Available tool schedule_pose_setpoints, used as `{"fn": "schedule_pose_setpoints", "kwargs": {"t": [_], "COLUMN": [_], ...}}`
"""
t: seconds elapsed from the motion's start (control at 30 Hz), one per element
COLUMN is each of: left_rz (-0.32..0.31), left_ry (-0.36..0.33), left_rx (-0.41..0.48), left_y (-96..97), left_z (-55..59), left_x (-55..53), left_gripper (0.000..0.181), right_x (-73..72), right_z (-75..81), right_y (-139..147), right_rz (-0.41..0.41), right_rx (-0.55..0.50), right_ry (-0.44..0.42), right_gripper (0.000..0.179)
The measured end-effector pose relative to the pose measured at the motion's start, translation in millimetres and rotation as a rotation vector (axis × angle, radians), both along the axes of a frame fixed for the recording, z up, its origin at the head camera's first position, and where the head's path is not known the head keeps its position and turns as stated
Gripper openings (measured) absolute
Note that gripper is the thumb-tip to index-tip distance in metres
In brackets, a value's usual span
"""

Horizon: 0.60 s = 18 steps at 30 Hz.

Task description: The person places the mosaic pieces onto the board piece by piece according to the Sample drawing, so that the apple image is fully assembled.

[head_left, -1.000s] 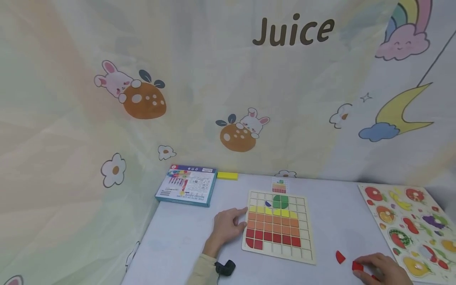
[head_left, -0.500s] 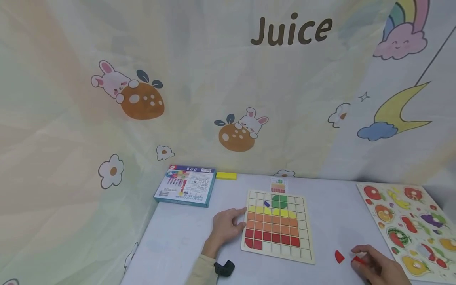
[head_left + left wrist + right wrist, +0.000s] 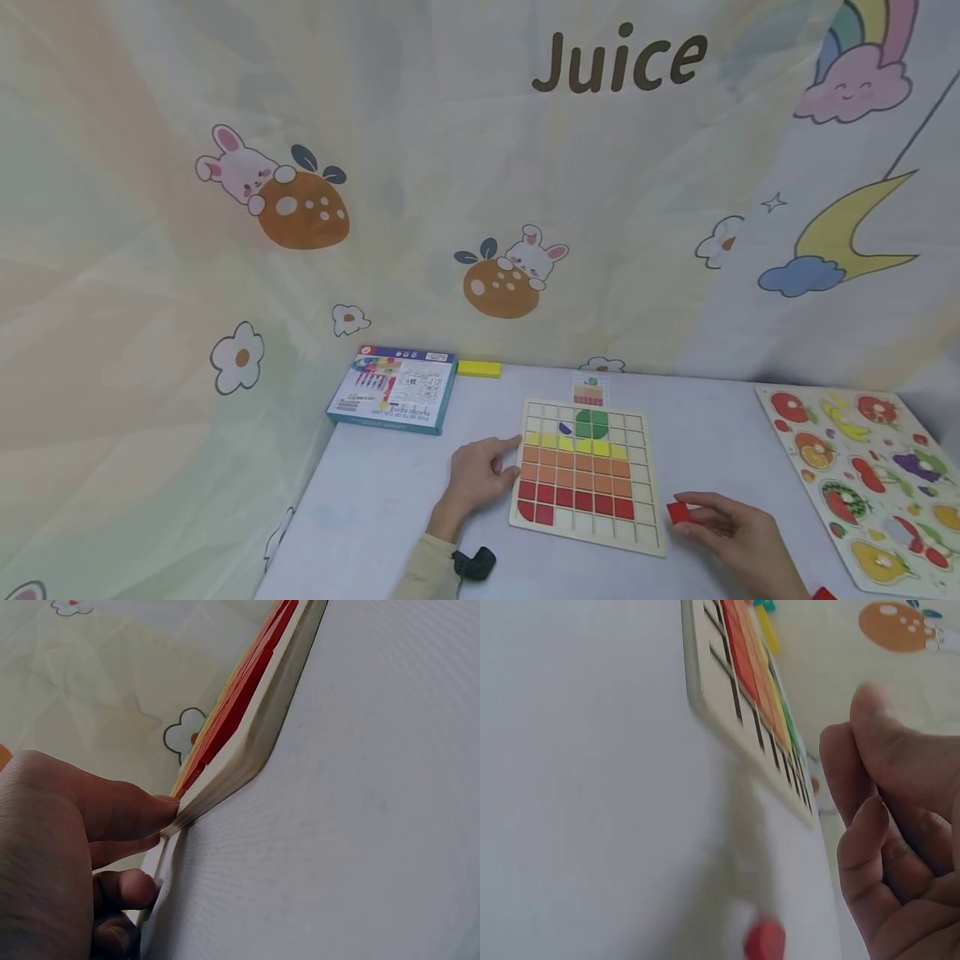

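A square cream grid board (image 3: 647, 533) lies on the table, its rows filled with red, orange and yellow tiles. Near its top sits a green shape (image 3: 592, 424) beside a small blue piece (image 3: 565, 428). My left hand (image 3: 477, 475) touches the board's left edge with thumb and index fingertip; the left wrist view shows the thumb tip (image 3: 166, 810) right at the rim. Just right of the board, my right hand (image 3: 738, 533) pinches a red square tile (image 3: 678, 512) between thumb and index finger. The fingers hide that tile in the right wrist view, where a blurred red piece (image 3: 765, 941) lies below.
A small picture card (image 3: 590, 389) lies behind the board. At the back left are a puzzle box (image 3: 397, 392) and a yellow block (image 3: 479, 369). A fruit-picture board (image 3: 847, 492) lies on the right. Another red piece (image 3: 823, 593) shows by my right wrist.
My right hand has picked up a red tile and carried it left, close to the board. It now covers the spot where a red wedge lay. The left hand stays put.
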<state>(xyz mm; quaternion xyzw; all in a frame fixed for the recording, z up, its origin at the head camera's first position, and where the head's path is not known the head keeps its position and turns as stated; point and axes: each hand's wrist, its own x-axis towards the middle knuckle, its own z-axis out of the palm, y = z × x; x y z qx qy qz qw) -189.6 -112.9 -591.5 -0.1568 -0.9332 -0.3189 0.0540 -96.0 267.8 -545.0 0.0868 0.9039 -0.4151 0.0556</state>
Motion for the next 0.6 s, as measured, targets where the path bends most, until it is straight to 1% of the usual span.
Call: {"fn": "schedule_pose_setpoints", "kwargs": {"t": [0.2, 0.33, 0.4, 0.43, 0.5, 0.6], "left_rz": [-0.004, -0.003, -0.001, 0.001, 0.006, 0.009], "left_ry": [0.023, 0.019, 0.011, 0.006, -0.005, -0.018], "left_rx": [0.010, 0.011, 0.005, 0.003, -0.001, -0.004], "left_y": [0.7, 0.4, 0.4, 0.2, 0.0, -0.3], "left_z": [0.0, 0.1, 0.0, 0.0, 0.0, -0.7], "left_x": [0.1, -0.3, -0.7, -0.7, -0.7, -1.2], "left_gripper": [0.048, 0.048, 0.048, 0.048, 0.048, 0.048], "right_x": [-6.0, -7.2, -8.7, -9.5, -11.2, -13.4], "right_z": [-5.0, -11.0, -14.2, -15.8, -17.8, -19.0], "right_y": [-50, -80, -92, -97, -106, -117], "right_rz": [0.070, 0.136, 0.165, 0.177, 0.191, 0.190], "right_rx": [-0.025, 0.010, 0.016, 0.014, -0.005, -0.034], "right_ry": [0.112, 0.245, 0.290, 0.300, 0.278, 0.198], "right_gripper": [0.038, 0.037, 0.036, 0.036, 0.035, 0.033]}}
